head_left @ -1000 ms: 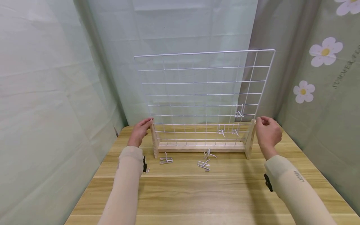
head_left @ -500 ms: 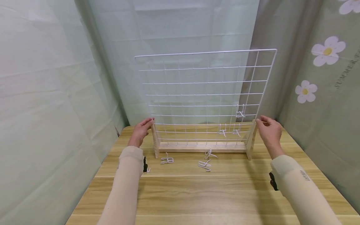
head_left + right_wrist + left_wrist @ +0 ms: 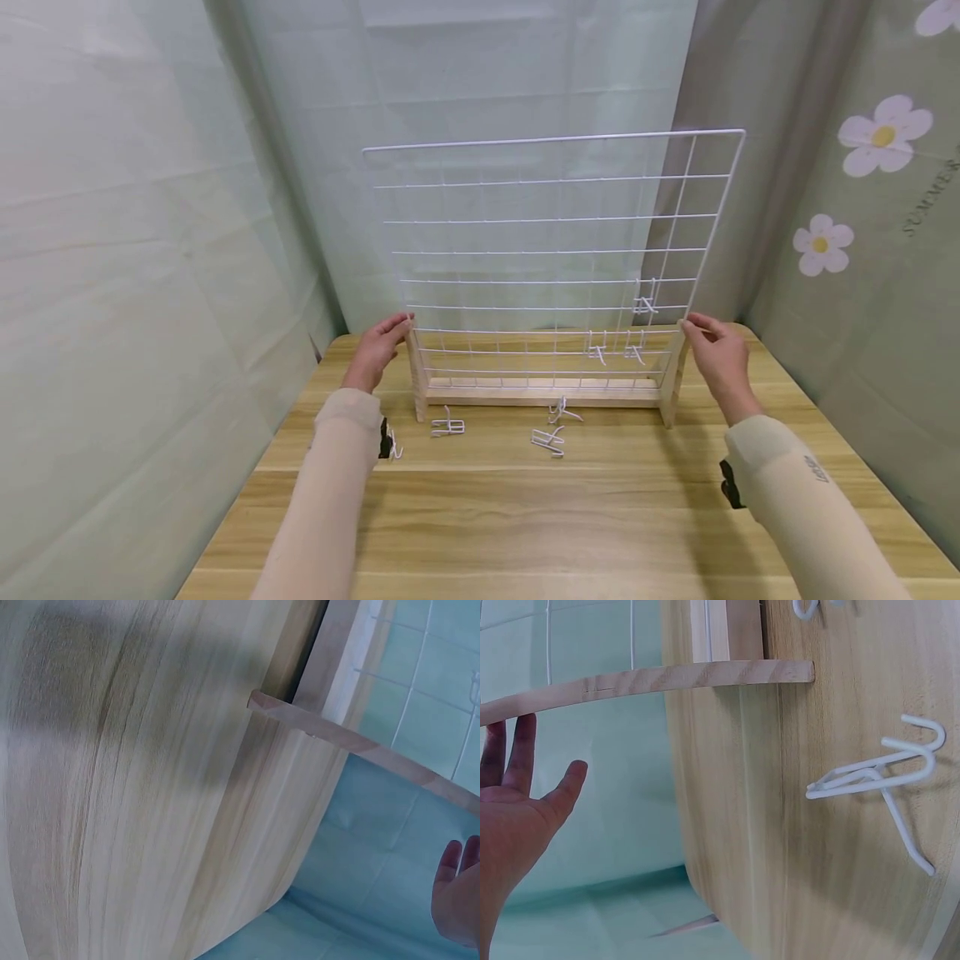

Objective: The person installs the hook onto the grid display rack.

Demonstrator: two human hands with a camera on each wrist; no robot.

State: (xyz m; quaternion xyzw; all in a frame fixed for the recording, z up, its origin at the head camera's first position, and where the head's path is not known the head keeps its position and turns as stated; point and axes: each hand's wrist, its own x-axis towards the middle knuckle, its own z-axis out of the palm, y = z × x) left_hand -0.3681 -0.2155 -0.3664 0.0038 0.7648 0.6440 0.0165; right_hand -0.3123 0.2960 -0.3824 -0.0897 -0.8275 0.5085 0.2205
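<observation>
A white wire grid rack [image 3: 556,251] stands upright between two wooden side posts joined by a wooden base bar. My left hand [image 3: 372,352] holds the top of the left wooden post [image 3: 417,383] with its fingertips; in the left wrist view, the lower fingers [image 3: 566,791] are spread and fairly straight. At the top of the right wooden post [image 3: 671,387], my right hand [image 3: 722,360] pinches with thumb and forefinger; the right wrist view shows only its other fingers [image 3: 448,861]. White double-prong hooks hang on the grid's right side, one hook [image 3: 645,305] above two lower ones.
Several loose white hooks lie on the wooden table: one hook [image 3: 447,425] by the left post, another hook [image 3: 548,441] in front of the base bar, a hook [image 3: 877,765] beside my left wrist. Pale green cloth [image 3: 180,250] surrounds the table.
My right hand has shifted its fingers on the right post, from curled over its top to a thumb-and-forefinger pinch. The left hand stays at its post. The view turns slightly left.
</observation>
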